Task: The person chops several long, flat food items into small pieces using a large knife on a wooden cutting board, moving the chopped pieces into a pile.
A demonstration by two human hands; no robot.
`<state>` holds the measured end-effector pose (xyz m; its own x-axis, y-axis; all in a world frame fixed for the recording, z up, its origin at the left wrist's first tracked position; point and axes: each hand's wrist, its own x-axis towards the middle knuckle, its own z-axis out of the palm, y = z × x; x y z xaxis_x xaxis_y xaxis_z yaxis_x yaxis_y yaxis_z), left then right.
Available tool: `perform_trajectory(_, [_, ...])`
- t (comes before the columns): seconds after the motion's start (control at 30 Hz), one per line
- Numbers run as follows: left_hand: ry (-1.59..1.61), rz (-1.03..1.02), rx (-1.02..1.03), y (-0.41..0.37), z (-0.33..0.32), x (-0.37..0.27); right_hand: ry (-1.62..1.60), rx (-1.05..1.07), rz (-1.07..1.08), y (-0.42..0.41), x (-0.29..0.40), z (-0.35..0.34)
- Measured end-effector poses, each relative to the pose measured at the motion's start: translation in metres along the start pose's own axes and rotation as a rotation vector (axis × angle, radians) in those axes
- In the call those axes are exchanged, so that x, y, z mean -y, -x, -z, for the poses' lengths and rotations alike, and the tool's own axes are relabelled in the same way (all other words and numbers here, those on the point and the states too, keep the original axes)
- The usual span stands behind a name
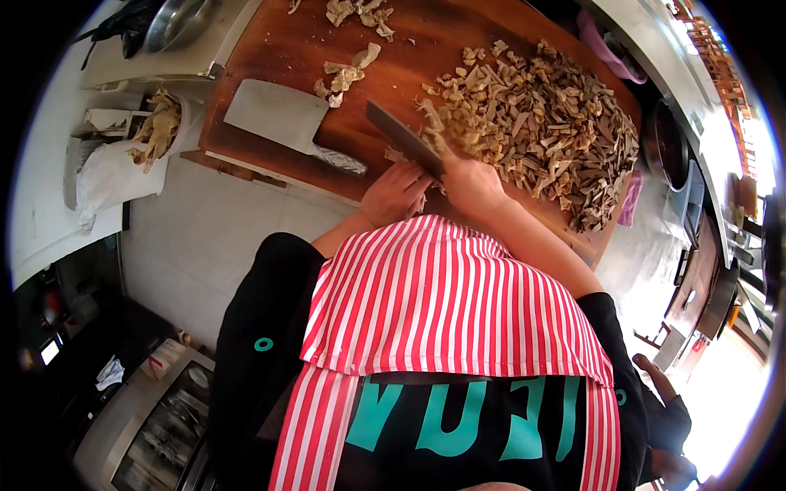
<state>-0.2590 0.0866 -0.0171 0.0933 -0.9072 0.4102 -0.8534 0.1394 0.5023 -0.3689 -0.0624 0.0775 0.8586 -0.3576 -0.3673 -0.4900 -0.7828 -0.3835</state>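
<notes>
My right hand (474, 185) grips a cleaver (402, 135), its broad blade slanting up and left over the reddish wooden board (393, 73). Beside the blade, the curled fingers of my left hand (395, 195) press on a piece of pale cooked meat (420, 207), mostly hidden under them. Some meat strips (433, 119) lie just beyond the blade. To the right spreads a large heap of chopped meat (540, 129). A second cleaver (279, 116) with a wrapped handle lies flat on the left of the board, apart from both hands.
Larger meat scraps (347, 72) lie near the board's far side. At left, what look like poultry carcasses (161, 126) rest in a white container (188, 116). A steel bowl (178, 24) stands upper left, a pink basin (605, 46) upper right. Another person (666, 423) is at lower right.
</notes>
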Motion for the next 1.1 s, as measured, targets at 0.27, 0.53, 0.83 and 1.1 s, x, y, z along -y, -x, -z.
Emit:
perform_trajectory(0.27, [-0.073, 0.11, -0.194, 0.009, 0.003, -0.009, -0.094, -0.169, -0.051, 0.041, -0.006, -0.004])
perform_trajectory(0.53, [-0.038, 0.115, -0.259, 0.016, -0.005, -0.01, 0.052, 0.03, -0.075, 0.069, 0.003, -0.006])
perform_trajectory(0.83, [-0.053, 0.267, -0.366, 0.016, -0.018, -0.016, 0.058, 0.01, -0.172, 0.076, 0.014, -0.002])
perform_trajectory(1.1, [0.026, 0.239, -0.382, 0.022, -0.014, -0.017, 0.049, -0.007, -0.176, 0.083, 0.004, -0.009])
